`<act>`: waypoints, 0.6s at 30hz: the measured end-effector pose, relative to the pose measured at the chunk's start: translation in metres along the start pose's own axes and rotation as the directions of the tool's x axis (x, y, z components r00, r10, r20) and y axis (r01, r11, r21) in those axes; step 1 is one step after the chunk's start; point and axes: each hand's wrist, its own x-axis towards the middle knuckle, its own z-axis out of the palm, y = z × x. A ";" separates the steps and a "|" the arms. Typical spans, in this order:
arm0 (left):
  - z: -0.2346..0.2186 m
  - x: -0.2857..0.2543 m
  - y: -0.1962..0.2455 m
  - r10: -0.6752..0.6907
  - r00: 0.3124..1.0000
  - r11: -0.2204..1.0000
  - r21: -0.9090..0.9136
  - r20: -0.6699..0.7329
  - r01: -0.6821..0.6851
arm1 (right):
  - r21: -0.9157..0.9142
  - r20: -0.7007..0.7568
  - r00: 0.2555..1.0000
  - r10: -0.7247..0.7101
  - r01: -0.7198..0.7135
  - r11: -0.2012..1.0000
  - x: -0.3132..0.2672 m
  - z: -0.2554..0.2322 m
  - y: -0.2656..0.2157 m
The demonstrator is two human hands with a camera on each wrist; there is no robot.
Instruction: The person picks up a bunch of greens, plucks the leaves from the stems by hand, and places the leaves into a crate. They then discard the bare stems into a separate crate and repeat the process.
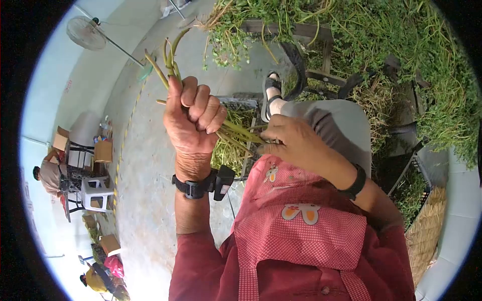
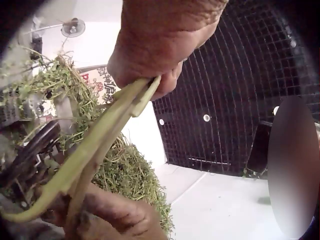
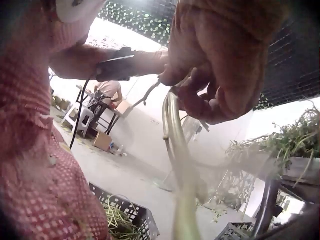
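Observation:
In the head view my left hand [image 1: 193,113] grips a small bunch of green plant stems [image 1: 241,133], its fingers curled round them. Several bare stem tips stick out past the thumb side. My right hand [image 1: 296,143] pinches the other end of the bunch with thumb and fingers, close over the apron. Seen from the left wrist, thick pale-green stems [image 2: 95,142] run from the left fist [image 2: 160,50] down to the right fingers [image 2: 120,215]. In the right wrist view the right hand [image 3: 220,65] is at the stems [image 3: 175,125], its fingertips partly in shadow.
A rack heaped with leafy green plants [image 1: 381,35] stands ahead and to the right. Below the hands, cut stems [image 1: 233,138] lie in a black plastic crate [image 3: 135,215]. At the far left are a fan [image 1: 86,33], a white stool [image 1: 95,193] and seated people.

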 end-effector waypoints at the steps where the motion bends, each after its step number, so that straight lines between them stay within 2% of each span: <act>1: -0.001 0.000 -0.001 0.003 1.000 1.000 -0.001 -0.003 -0.003 | -0.021 0.015 1.000 0.022 -0.022 1.000 -0.002 0.002 -0.001; 3: 0.000 0.001 -0.003 0.011 1.000 1.000 -0.002 -0.004 -0.011 | -0.044 0.032 0.999 0.041 -0.039 0.998 -0.003 0.003 0.002; 6: 0.002 -0.001 -0.004 0.046 0.997 0.998 0.039 -0.066 -0.043 | 0.062 0.008 1.000 0.014 -0.015 0.998 -0.002 0.002 0.007; 8: 0.001 -0.002 -0.002 0.071 0.997 0.982 0.176 -0.037 -0.064 | 0.240 0.061 0.971 0.232 -0.240 0.941 0.002 -0.002 0.007; 9: 0.001 -0.003 -0.002 0.079 0.997 0.980 0.183 -0.026 -0.073 | 0.238 0.054 0.974 0.220 -0.226 0.945 0.002 -0.001 0.011; 11: 0.000 -0.009 -0.009 0.017 0.996 0.980 0.198 -0.088 0.001 | 0.542 0.076 0.889 0.451 -0.416 0.730 -0.002 0.004 0.019; 12: -0.003 -0.011 -0.015 0.023 0.997 0.980 0.201 -0.079 -0.007 | 0.539 0.069 0.893 0.444 -0.408 0.737 -0.001 0.001 0.020; 14: -0.006 -0.017 -0.027 -0.072 0.981 0.963 0.243 -0.182 0.115 | 0.779 -0.005 0.872 0.489 -0.303 0.549 0.001 -0.008 0.018; 15: -0.005 -0.019 -0.034 -0.072 0.981 0.964 0.242 -0.178 0.115 | 0.843 0.002 0.864 0.503 -0.272 0.464 0.002 -0.012 0.017; 17: 0.001 -0.022 -0.048 -0.220 0.949 0.942 0.205 -0.225 0.266 | 0.844 -0.045 0.852 0.521 -0.247 0.475 0.001 -0.013 0.018; 18: 0.001 -0.021 -0.050 -0.228 0.949 0.941 0.201 -0.219 0.272 | 0.845 -0.088 0.842 0.533 -0.220 0.487 0.001 -0.014 0.019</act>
